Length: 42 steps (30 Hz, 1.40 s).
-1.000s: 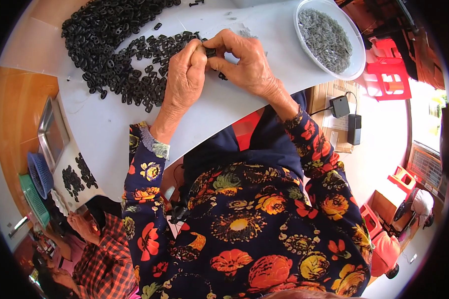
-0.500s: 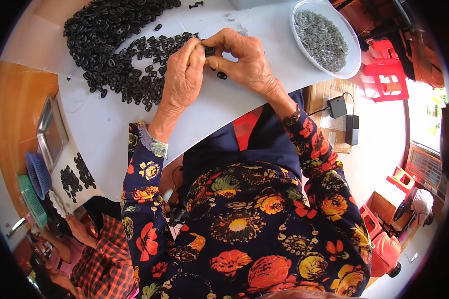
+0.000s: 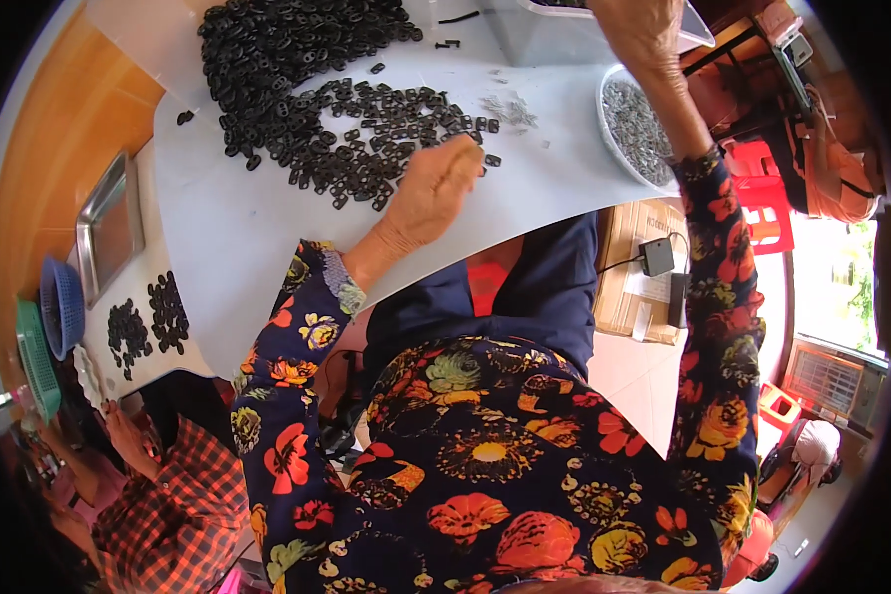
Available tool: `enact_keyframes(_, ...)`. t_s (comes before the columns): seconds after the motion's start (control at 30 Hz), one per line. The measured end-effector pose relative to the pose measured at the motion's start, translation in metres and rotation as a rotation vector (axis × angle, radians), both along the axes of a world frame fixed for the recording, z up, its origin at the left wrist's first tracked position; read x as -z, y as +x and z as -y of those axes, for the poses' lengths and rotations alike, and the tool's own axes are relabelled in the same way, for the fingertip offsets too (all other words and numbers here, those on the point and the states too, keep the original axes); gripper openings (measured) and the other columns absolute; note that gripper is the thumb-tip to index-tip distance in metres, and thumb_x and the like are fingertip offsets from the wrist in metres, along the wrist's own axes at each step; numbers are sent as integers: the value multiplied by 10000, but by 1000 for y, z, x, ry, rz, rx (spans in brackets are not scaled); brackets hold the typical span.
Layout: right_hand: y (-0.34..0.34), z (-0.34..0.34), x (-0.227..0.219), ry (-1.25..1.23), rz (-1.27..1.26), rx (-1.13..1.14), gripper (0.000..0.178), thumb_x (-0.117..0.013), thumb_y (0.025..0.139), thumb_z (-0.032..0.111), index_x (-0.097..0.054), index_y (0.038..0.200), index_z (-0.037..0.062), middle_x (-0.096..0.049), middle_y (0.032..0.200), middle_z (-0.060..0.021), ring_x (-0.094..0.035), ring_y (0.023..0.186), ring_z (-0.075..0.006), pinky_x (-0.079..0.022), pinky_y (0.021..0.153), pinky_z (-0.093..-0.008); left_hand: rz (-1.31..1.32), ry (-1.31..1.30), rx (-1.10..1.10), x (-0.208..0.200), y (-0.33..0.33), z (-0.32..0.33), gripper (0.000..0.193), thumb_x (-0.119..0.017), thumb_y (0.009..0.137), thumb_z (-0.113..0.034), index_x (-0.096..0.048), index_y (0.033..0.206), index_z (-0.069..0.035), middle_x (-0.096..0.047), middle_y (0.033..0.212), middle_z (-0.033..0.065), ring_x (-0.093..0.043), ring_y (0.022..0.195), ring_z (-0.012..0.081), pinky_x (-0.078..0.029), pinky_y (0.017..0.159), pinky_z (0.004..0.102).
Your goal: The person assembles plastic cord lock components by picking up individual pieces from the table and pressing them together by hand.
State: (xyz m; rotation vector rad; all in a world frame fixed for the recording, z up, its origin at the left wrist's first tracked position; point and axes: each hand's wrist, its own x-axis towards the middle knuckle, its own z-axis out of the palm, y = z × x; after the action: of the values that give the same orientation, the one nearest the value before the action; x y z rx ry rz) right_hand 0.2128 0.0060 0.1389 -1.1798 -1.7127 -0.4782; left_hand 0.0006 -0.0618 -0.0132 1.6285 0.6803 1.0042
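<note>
Reference point: heap of black two-holed pieces [image 3: 297,74], dense on its far side, thinning toward the near right, on a pale surface [image 3: 247,223]. Left hand [image 3: 431,193] at the heap's near right fringe, fingers curled in, loose pieces just beside the fingertips; left grip drawn together, but whether a piece sits inside, cannot tell. Right hand [image 3: 643,35] well to the right of the heap, at the right end of a clear plastic box [image 3: 544,45]; fingers run out of view at the top, so the right grip's state cannot be told. Right forearm [image 3: 685,119] crosses over part of a pale bowl [image 3: 601,114] filled with small greyish clear parts [image 3: 632,114], also right of the heap. Between heap and bowl, a thin scatter of clear bits [image 3: 510,109]. Small black bits [image 3: 447,45] just off the heap's far right side; one stray piece [image 3: 185,117] just left of it. Farther left of the heap and nearer the body: steel tray [image 3: 109,233], blue basket [image 3: 61,307], green basket [image 3: 38,361], two clusters of black pieces [image 3: 129,337], a co-worker in a checked shirt [image 3: 178,505]. Cardboard box [image 3: 619,297] lower down, right of the heap.
</note>
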Motion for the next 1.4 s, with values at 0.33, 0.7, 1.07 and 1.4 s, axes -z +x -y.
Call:
enact_keyframes(0.33, -83, -14, 80, -445, -1, -596, 139, -600, 806, 15, -643, 932, 54, -632, 859, -117, -626, 737, -286, -511, 666, -367, -128, 185, 57, -5, 18, 0, 230, -498, 911, -166, -519, 805, 38, -533, 729, 215, -527, 741, 397, -423, 661, 441)
enact_keyframes(0.7, -157, -38, 109, -492, 449, -774, 315, -727, 744, 174, -619, 1031, 99, -568, 1012, -59, -531, 958, -294, -454, 885, -379, -103, 99, 156, -6, 41, 10, 240, -497, 938, -185, -581, 979, 36, -609, 895, 217, -564, 837, 394, -466, 762, 399)
enact_keyframes(1.07, -153, -35, 86, -503, 404, -921, 232, -703, 757, 176, -626, 946, 65, -598, 960, -66, -550, 953, -277, -473, 820, -381, -64, 179, 111, -5, 53, 12, 218, -514, 908, -173, -574, 925, 35, -589, 853, 218, -547, 857, 405, -446, 779, 447)
enact_keyframes(1.4, -159, -34, 71, -682, 820, -579, 121, -670, 740, 109, -590, 808, 48, -551, 918, -64, -547, 913, -250, -438, 772, -403, -97, 194, 113, -5, 54, 11, 256, -465, 926, -211, -575, 944, 20, -597, 907, 234, -553, 924, 424, -456, 804, 466)
